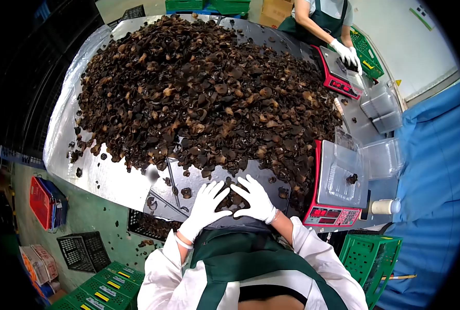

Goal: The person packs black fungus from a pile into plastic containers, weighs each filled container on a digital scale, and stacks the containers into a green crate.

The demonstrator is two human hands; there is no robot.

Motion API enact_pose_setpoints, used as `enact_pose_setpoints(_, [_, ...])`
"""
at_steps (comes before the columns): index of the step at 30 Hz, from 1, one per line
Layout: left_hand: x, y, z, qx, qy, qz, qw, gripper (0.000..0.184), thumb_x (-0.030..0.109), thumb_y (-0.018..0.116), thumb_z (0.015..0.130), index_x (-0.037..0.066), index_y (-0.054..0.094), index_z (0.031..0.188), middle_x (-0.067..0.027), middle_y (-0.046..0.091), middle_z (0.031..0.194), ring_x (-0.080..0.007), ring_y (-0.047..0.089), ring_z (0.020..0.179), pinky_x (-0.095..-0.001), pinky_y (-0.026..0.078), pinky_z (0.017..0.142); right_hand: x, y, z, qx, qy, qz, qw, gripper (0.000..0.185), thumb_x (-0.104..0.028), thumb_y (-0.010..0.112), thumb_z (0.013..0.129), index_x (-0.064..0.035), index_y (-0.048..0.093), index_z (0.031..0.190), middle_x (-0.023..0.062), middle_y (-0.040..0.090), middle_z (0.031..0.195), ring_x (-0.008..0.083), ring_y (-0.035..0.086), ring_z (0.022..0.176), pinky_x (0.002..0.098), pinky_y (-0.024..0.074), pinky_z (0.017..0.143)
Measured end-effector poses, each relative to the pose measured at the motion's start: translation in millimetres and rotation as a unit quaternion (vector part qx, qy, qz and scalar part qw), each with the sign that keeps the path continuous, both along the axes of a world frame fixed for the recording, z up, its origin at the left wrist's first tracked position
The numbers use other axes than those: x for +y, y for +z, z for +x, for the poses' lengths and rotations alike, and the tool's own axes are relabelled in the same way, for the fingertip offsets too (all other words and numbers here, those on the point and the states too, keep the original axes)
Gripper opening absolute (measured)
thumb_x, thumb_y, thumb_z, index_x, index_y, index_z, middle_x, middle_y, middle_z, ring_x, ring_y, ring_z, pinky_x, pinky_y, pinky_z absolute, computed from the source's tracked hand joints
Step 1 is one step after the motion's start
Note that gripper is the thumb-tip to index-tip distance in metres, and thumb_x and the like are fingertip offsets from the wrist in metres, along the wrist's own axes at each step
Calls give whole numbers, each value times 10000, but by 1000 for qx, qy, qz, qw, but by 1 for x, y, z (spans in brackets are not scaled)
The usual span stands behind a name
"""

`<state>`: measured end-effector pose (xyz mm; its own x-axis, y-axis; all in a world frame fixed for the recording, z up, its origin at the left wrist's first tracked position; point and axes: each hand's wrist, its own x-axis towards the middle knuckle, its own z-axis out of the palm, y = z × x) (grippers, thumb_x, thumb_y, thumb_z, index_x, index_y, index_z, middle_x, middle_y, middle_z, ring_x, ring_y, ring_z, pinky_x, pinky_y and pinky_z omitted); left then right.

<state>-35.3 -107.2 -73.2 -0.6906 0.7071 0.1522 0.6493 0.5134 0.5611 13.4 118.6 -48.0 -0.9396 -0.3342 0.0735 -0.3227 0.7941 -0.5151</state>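
Observation:
A large heap of dark brown, curled wood ear mushrooms [204, 93] covers most of the metal table [111, 178]. At the table's near edge, my left hand [207, 203], in a white glove, lies with fingers stretched and thumb apart. Opposite it is my right hand [253, 199], gloved too, its fingers likewise extended. The fingertips of both angle toward each other. Between them sits a small bunch of mushroom pieces [232, 200], around which the hands rest without gripping; whether they touch it is hard to tell.
To the right, a red scale [335, 213] bears a clear plastic tray [342, 181] with one mushroom piece. Clear containers [382, 157] and a white roll [385, 207] are beside it. Across the table, a co-worker's gloved hands [347, 54] work over another scale [342, 87]. Green crates [369, 258] stand below.

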Motion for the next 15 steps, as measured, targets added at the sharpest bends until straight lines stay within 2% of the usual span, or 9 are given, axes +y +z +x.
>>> enact_pose_setpoints(3, [-16, 0, 14, 5, -38, 47, 998, 700, 401, 756, 699, 84, 525, 1278, -161, 486, 1338, -356, 473, 1193, -492, 345, 1022, 3, -1, 22, 25, -3, -6, 1000, 745, -578, 675, 712, -165, 535, 1316, 183, 471, 1344, 417, 424, 1238, 509, 361, 1014])
enact_pose_setpoints(4, [-21, -1, 21, -21, -35, 39, 998, 665, 404, 718, 744, 97, 521, 1299, -155, 480, 1348, -353, 462, 1212, -488, 335, 1036, 3, -2, 31, 40, -14, -2, 999, 718, -564, 672, 720, -168, 545, 1305, 175, 491, 1316, 401, 448, 1213, 502, 373, 999])
enact_pose_setpoints(9, [-21, 3, 32, -24, -6, 29, 999, 659, 366, 736, 731, 87, 529, 1291, -159, 488, 1334, -337, 467, 1209, -463, 361, 1003, -3, -7, 46, 43, -18, 11, 999, 698, -557, 651, 734, -181, 537, 1311, 164, 505, 1286, 378, 463, 1193, 482, 377, 981])
enact_pose_setpoints(11, [-11, 20, 26, 5, 11, 13, 1000, 637, 337, 722, 751, 63, 522, 1290, -171, 515, 1290, -327, 496, 1169, -440, 404, 934, -14, -7, 35, 43, 6, 44, 998, 722, -570, 613, 759, -204, 471, 1366, 157, 478, 1319, 364, 456, 1198, 471, 357, 989])
enact_pose_setpoints(12, [-11, 12, 26, 6, 9, 13, 1000, 637, 337, 722, 751, 63, 522, 1290, -171, 515, 1290, -327, 496, 1169, -440, 404, 934, -20, -9, 30, 45, 17, 64, 997, 735, -576, 601, 766, -212, 447, 1384, 155, 468, 1331, 361, 453, 1200, 468, 352, 991])
enact_pose_setpoints(14, [-10, -2, 24, 18, 8, 24, 1000, 591, 296, 696, 779, 35, 515, 1277, -162, 547, 1229, -320, 532, 1093, -418, 429, 878, -24, -14, 26, 67, 21, 80, 994, 709, -536, 618, 773, -198, 447, 1372, 138, 468, 1328, 332, 472, 1169, 443, 380, 947])
enact_pose_setpoints(15, [-11, -7, 28, 32, -7, 17, 999, 536, 266, 677, 797, 20, 524, 1248, -144, 579, 1126, -308, 558, 985, -398, 443, 815, -24, -20, 26, 59, 28, 85, 994, 667, -504, 625, 781, -187, 467, 1346, 130, 477, 1315, 317, 481, 1151, 430, 394, 916])
